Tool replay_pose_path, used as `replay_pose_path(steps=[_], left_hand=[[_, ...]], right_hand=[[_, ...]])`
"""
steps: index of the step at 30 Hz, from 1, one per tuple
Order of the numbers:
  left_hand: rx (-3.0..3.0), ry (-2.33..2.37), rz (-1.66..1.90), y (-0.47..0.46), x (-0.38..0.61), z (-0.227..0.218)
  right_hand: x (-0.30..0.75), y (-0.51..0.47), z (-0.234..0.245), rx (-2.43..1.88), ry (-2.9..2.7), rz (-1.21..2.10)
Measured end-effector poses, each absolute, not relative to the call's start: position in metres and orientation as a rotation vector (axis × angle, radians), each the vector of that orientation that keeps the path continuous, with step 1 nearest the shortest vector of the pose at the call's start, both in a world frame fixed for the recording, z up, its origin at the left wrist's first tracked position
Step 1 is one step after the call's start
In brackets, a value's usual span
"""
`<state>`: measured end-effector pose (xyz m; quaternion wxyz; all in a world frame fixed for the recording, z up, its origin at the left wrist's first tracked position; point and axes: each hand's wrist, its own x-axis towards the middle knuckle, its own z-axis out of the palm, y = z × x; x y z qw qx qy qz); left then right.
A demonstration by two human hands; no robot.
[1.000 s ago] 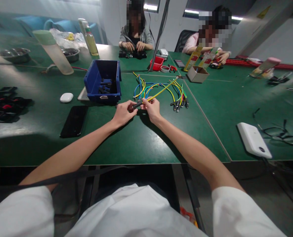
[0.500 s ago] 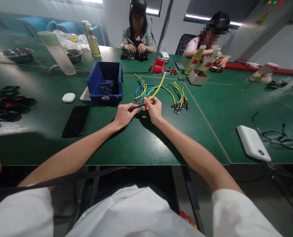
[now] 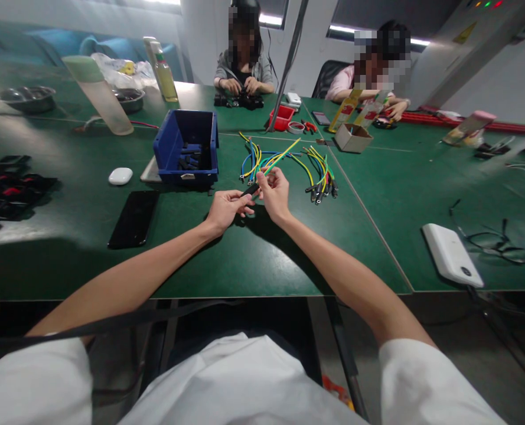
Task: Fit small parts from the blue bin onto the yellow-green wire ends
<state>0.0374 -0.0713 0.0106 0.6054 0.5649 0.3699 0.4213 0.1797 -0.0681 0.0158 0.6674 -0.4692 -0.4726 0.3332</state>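
- Left hand and right hand meet above the green table, both pinched on one yellow-green wire that runs off toward 1 o'clock
- Its black end sits between the two sets of fingertips
- A pile of coloured wires lies at 12 o'clock, already tipped in black as far as can be seen
- A blue bin of dark parts stands at 10 o'clock
- By my reckoning this wire is mid-fitting

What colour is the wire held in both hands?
Yellow-green wire with a black end, seen in the head view.
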Motion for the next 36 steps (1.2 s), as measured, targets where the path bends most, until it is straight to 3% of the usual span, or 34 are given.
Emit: replay_pose_path(steps=[36], left_hand=[[1.072,0.729,0.825,-0.0664,0.0366,0.0095]], right_hand=[[0.183,-0.0687,0.0193,-1.026,-1.198,0.938]])
